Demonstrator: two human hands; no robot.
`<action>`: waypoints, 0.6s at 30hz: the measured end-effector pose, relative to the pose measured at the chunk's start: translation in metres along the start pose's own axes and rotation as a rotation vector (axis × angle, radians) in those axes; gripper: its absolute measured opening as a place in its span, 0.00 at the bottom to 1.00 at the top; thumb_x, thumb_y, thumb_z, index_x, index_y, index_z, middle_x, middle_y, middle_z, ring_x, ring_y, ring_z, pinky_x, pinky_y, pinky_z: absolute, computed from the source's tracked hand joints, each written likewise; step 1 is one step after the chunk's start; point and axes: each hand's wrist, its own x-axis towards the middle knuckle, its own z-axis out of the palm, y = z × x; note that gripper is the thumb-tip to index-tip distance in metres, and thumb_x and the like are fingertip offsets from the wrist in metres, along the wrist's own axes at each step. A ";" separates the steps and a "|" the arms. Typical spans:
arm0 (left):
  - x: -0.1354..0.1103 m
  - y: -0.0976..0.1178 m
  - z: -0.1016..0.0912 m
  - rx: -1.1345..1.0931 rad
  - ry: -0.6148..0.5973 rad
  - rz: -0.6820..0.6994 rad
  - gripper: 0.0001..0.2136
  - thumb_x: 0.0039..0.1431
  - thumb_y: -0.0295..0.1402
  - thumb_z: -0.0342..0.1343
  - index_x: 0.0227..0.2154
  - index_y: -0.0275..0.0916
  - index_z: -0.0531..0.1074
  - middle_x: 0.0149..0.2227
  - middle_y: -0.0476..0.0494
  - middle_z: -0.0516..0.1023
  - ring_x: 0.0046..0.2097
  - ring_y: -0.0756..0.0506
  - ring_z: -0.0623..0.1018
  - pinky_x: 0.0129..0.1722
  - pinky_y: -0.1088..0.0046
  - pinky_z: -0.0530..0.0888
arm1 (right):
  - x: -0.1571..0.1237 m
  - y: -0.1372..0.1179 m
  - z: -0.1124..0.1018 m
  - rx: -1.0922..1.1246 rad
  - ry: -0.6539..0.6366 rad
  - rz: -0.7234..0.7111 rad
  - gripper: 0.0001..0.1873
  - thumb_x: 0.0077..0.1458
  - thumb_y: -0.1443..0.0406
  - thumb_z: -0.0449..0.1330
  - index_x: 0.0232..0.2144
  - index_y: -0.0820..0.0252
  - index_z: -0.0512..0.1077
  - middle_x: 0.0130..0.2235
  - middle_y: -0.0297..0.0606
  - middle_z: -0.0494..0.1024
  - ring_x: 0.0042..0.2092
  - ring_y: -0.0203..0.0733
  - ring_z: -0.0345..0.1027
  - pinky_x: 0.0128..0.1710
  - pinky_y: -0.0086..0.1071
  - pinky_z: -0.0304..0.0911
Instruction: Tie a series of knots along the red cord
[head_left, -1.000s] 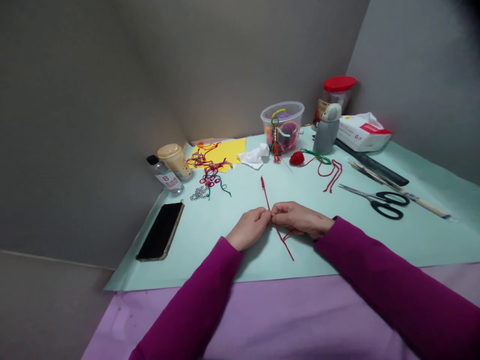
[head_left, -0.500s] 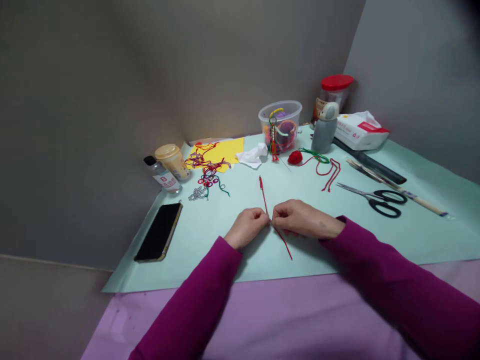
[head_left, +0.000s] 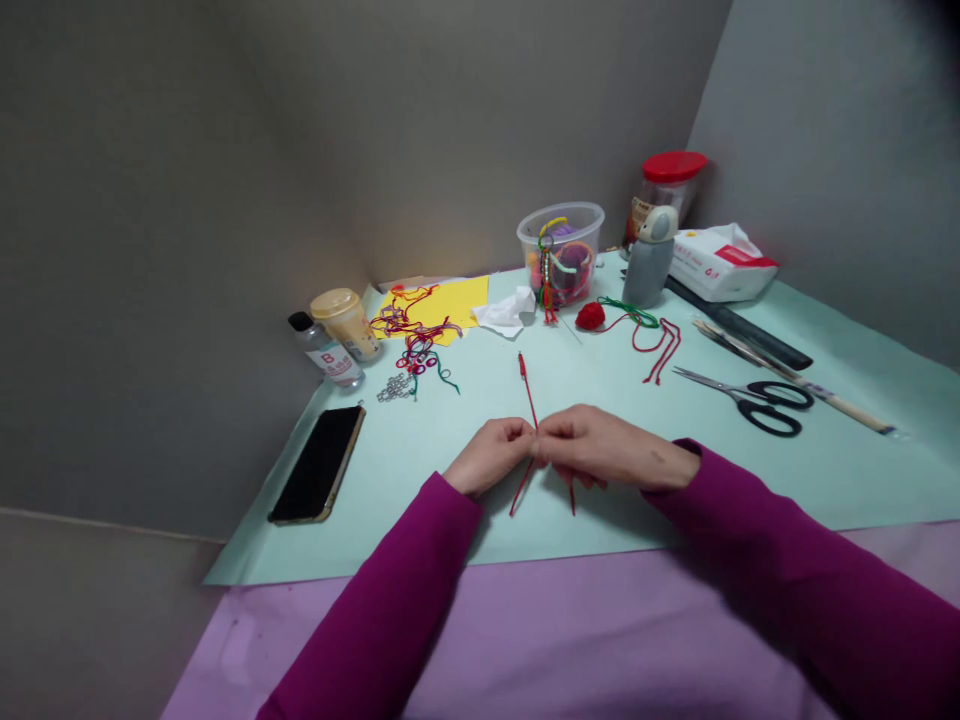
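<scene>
The left hand and right hand meet at the fingertips, both pinching a red cord. Its long axis runs away from them, two ends trailing bodyward. Pale green paper covers the tabletop, with scissors rightward, a smartphone leftward, grey walls beyond.

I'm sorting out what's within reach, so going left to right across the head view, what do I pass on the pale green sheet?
black smartphone → metal jump rings → left hand → right hand → black-handled scissors
</scene>
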 end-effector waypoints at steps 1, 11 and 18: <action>0.000 0.000 0.000 0.005 -0.002 0.002 0.10 0.51 0.37 0.51 0.25 0.34 0.68 0.24 0.50 0.66 0.27 0.53 0.64 0.28 0.78 0.62 | 0.004 0.002 -0.003 0.046 0.113 0.003 0.09 0.50 0.65 0.53 0.20 0.60 0.64 0.18 0.30 0.65 0.18 0.29 0.56 0.14 0.23 0.51; 0.000 -0.005 -0.002 0.002 -0.020 0.010 0.10 0.52 0.38 0.51 0.27 0.35 0.67 0.24 0.51 0.66 0.26 0.54 0.62 0.26 0.78 0.60 | 0.024 0.034 -0.003 0.469 -0.012 0.164 0.04 0.48 0.66 0.58 0.29 0.61 0.66 0.26 0.35 0.72 0.23 0.32 0.65 0.14 0.23 0.57; -0.001 -0.004 -0.004 0.057 -0.023 0.034 0.08 0.52 0.36 0.50 0.26 0.35 0.66 0.22 0.54 0.63 0.24 0.54 0.60 0.25 0.79 0.59 | 0.025 0.032 -0.003 0.276 0.090 0.214 0.06 0.48 0.68 0.54 0.22 0.59 0.61 0.17 0.23 0.56 0.15 0.25 0.43 0.12 0.23 0.38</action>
